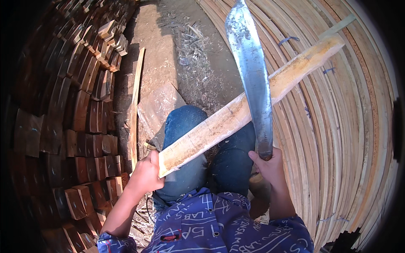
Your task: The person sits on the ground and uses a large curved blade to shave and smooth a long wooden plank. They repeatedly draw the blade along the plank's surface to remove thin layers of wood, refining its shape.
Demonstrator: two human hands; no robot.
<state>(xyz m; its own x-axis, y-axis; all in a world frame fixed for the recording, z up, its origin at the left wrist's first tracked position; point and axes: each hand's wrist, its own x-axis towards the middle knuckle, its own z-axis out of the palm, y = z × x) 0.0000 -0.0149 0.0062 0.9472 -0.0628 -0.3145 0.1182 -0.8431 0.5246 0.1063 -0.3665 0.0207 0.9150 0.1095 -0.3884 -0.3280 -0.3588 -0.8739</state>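
The plank (213, 128) slants rightward from the left hand (146, 173).

From my remote station, I recorded a brown dirt ground (154, 46) as the supporting surface, partly sunlit, with pale wood shavings (192, 46) scattered thickest along its upper middle. On it I noted a flat, dull brown sheet (155, 109) speckled with pale chips, and a long, narrow wooden strip (136, 101) lying lengthwise just beside the left-hand stack. That stack of reddish-brown timber (84, 147) bordered the ground on the left and a bank of long, pale slats (320, 122) on the right; I could not see their undersides.
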